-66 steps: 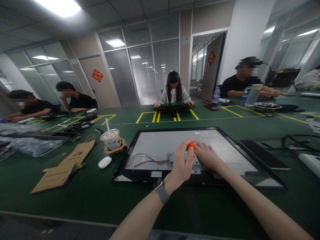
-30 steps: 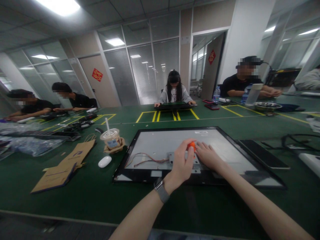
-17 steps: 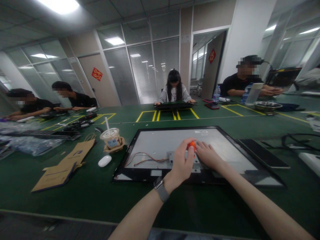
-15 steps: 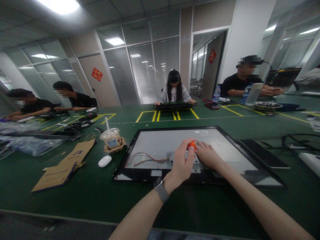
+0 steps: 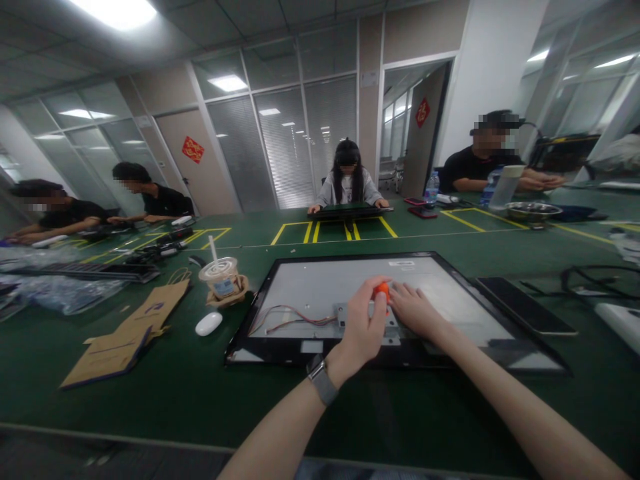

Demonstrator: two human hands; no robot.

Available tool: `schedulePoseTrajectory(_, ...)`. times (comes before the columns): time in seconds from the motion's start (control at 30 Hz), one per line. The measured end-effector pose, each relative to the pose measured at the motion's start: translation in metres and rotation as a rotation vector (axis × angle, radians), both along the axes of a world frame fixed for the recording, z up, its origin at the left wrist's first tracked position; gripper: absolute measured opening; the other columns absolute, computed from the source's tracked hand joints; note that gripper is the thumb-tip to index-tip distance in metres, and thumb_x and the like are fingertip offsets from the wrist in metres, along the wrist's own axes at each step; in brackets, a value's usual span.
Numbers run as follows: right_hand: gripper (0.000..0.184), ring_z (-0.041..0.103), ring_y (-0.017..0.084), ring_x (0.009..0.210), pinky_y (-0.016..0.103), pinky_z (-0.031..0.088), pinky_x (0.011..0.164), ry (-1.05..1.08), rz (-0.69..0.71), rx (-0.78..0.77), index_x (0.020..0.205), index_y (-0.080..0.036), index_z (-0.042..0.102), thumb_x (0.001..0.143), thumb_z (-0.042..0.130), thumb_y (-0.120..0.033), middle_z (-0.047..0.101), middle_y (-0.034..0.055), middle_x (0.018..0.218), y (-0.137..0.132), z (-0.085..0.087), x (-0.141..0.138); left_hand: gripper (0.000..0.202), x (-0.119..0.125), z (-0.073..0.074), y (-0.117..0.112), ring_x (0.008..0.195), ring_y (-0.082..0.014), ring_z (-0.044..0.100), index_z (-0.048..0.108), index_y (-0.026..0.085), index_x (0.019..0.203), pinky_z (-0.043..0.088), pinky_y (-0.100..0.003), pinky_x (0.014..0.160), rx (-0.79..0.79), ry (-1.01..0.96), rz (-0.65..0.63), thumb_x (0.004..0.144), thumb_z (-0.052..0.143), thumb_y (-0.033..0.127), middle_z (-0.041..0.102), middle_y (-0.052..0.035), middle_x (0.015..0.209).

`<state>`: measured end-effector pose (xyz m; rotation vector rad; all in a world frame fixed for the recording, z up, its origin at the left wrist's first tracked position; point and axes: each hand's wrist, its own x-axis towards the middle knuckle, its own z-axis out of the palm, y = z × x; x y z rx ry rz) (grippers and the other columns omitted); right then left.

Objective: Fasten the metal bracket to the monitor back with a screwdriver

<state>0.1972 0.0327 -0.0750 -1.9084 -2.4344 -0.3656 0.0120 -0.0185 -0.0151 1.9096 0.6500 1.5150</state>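
A flat screen panel (image 5: 300, 280) lies on the green table, grey metal back up, inside a black frame. Near its front edge sits a metal bracket (image 5: 342, 316), with thin coloured wires (image 5: 290, 312) running left from it. My left hand (image 5: 364, 323), with a watch at the wrist, is closed on what looks like a screwdriver (image 5: 383, 289) with an orange handle, held over the bracket; its lower end is hidden behind the fingers. My right hand (image 5: 417, 310) rests flat on the panel just right of the screwdriver, fingers stretched out.
Left of the panel stand an iced drink cup (image 5: 221, 279) in a carrier, a white mouse-like case (image 5: 209, 324) and a flattened paper bag (image 5: 130, 330). A black phone-like slab (image 5: 525, 305) and cables (image 5: 595, 280) lie right. Other people sit across the table (image 5: 165, 400).
Both hands stay almost in place, the left still closed on the orange handle. The view has shifted very slightly.
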Motion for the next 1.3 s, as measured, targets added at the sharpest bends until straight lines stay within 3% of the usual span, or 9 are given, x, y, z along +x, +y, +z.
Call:
schedulePoseTrajectory(0.5,0.045,0.049,0.037,0.134,0.058,0.042,0.104,0.026,-0.016,-0.003,0.145,-0.014,0.05,0.103,0.033,-0.021,0.05,0.0244,0.148,0.0001,0.0007,-0.0035,0.035,0.0001,-0.0083,0.0034,0.084,-0.0159,0.064,0.055,0.019,0.128,0.053,-0.032,0.081,-0.047,-0.001,-0.039,0.106,0.038,0.04,0.066,-0.0095,0.109)
schedulePoseTrajectory(0.8,0.047,0.05,0.037,0.132,0.058,0.043,0.102,0.019,-0.005,0.011,0.144,-0.014,0.051,0.102,0.03,-0.021,0.051,0.0242,0.147,0.0009,-0.0012,-0.0012,0.034,-0.0001,-0.0057,0.004,0.09,-0.018,0.065,0.055,0.018,0.127,0.054,-0.033,0.082,-0.057,-0.004,-0.049,0.105,0.04,0.039,0.066,-0.01,0.108)
schedulePoseTrajectory(1.13,0.047,0.049,0.037,0.135,0.058,0.043,0.103,0.011,-0.023,-0.001,0.144,-0.017,0.052,0.101,0.032,-0.017,0.051,0.0206,0.149,-0.0009,0.0003,-0.0036,0.026,-0.0001,-0.0016,0.0032,0.099,-0.0197,0.061,0.059,0.019,0.122,0.052,-0.036,0.089,0.043,-0.008,0.088,0.103,0.044,0.03,0.063,-0.0097,0.112)
schedulePoseTrajectory(1.3,0.048,0.048,0.037,0.136,0.056,0.042,0.104,-0.002,-0.044,-0.01,0.147,-0.016,0.049,0.102,0.032,-0.017,0.05,0.0214,0.15,0.0017,-0.0005,-0.0042,0.024,0.0009,-0.0013,0.0084,0.089,-0.0163,0.059,0.06,0.018,0.12,0.052,-0.032,0.082,0.042,-0.057,0.155,0.101,0.049,0.027,0.06,-0.0079,0.108)
